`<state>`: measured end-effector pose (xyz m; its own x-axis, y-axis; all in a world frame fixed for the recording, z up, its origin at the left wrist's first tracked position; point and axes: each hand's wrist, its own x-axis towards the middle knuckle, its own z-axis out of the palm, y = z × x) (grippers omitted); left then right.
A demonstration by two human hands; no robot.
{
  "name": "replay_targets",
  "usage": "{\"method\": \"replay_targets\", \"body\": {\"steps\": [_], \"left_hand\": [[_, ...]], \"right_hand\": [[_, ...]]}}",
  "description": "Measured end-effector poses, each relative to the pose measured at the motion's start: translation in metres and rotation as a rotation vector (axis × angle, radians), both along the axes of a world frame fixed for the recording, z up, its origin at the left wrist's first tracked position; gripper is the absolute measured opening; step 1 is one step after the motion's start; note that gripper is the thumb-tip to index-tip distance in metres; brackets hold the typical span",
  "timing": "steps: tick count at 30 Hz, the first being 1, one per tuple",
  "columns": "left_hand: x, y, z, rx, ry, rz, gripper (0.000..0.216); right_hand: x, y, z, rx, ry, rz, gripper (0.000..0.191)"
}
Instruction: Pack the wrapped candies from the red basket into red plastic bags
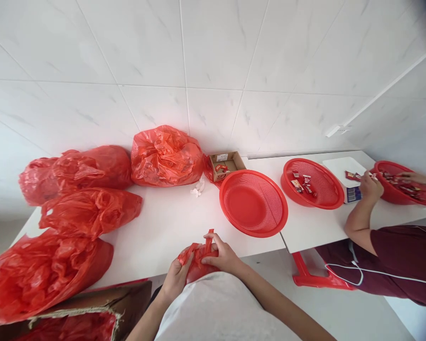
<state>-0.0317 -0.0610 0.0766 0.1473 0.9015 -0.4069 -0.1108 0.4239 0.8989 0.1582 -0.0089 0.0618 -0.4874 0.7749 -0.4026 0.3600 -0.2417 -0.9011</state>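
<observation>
Close to my body, at the table's front edge, I hold a small red plastic bag [199, 271] with both hands. My left hand [175, 279] is closed on the bag's left side. The fingers of my right hand [224, 255] pinch the right side, where a strip of the bag like a handle sticks up. What the bag contains is hidden. Just beyond my right hand stands a red plastic basket [230, 224] with mesh walls and nothing inside.
Several filled red bags [166, 158] line the left and back. A small cardboard box [238, 161] holds a few packets. Rightward, another red basket [335, 192] contains small packets. A co-worker's hand [372, 186] is over a white tray [337, 166]. A large carton [131, 298] stands lower left.
</observation>
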Motion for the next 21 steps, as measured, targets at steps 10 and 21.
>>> {"method": "replay_targets", "body": {"steps": [10,21], "left_hand": [[0.000,0.000,-0.006,-0.015,0.024,-0.088,0.046],[0.000,0.011,0.040,0.269,0.083,-0.124,0.039]], "right_hand": [[0.005,0.000,-0.009,0.148,-0.086,-0.091,0.029],[-0.013,0.061,0.036,0.044,0.397,-0.411,0.022]]}}
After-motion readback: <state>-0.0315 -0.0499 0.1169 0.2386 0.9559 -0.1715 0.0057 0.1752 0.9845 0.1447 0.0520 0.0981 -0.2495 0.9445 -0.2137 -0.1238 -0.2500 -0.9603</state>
